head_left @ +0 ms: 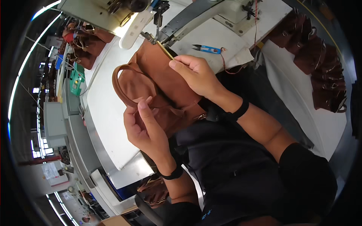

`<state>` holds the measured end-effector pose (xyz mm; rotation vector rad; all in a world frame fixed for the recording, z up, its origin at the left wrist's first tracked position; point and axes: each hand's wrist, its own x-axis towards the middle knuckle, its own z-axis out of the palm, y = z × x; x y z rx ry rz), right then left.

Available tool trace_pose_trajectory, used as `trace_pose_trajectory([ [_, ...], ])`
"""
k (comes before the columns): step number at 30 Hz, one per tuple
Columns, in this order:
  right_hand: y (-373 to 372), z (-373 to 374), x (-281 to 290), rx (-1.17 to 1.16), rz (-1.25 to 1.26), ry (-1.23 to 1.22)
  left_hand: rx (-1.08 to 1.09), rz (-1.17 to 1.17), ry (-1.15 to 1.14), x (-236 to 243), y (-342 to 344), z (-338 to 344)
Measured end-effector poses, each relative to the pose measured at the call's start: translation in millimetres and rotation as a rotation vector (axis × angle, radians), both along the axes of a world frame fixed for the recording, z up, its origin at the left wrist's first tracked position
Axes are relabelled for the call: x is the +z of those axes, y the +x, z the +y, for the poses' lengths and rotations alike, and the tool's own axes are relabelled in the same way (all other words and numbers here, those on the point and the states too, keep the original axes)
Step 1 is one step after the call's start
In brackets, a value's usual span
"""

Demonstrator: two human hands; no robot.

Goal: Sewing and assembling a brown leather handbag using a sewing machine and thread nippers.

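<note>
A brown bag (167,77), smooth and leather-like with a soft matte sheen, lies in folds at the near edge of the white table, its far end at the needle area of the sewing machine (239,17). A gold metal zipper (164,50), finely ridged like a row of beads, runs along its upper edge from the machine's foot toward the wearer. A rounded strap handle (116,81) arches over the left part of the bag in a smooth loop.

The right hand (198,75) pinches the zipper edge between thumb and bent forefinger. The left hand (145,126) has its fingers curled and its thumb raised against the base of the handle, gripping the bag there. Each wrist wears a black band.

Just beyond the right hand, slim snips (206,49) with blue grips and dark pointed blades rest on the pale, flat tabletop (109,124), a reddish thread (225,63) trailing beside them. Dark, smooth cloth covers the wearer's lap. Farther right, brown bags (318,62) with shiny metal fittings form a crumpled row; more brown pieces (85,47) heap at the far left, near a boxy green device (77,79).
</note>
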<state>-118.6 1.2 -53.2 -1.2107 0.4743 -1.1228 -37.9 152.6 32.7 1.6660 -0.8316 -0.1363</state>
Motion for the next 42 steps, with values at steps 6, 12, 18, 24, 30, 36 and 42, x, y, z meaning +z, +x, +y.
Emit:
trace_pose_trajectory([
  [6,-14.6,4.7,16.2,0.047,-0.033,0.067,0.064,-0.098,-0.088,14.5,-9.5,-6.9],
  [12,-11.3,8.5,15.1,0.075,-0.015,0.038,0.203,-1.280,0.057,18.0,17.0,-15.9],
  [18,-7.6,9.3,20.9,0.088,0.013,0.029,-0.123,-1.305,0.432,28.3,12.2,-22.4],
  [24,-5.8,14.3,22.2,0.060,-0.039,0.084,-0.108,-1.385,0.650,28.4,-12.9,-45.6],
  [30,-13.7,12.3,44.2,0.139,0.072,0.047,-0.066,-1.330,0.612,37.9,-3.4,-56.1],
  [36,-14.3,14.3,37.1,0.118,-0.008,0.078,-0.136,-1.404,0.667,26.1,-10.2,-50.6],
  [42,-21.2,14.4,36.8,0.220,-0.096,0.209,-0.064,-1.345,0.703,20.1,-17.2,-51.2],
])
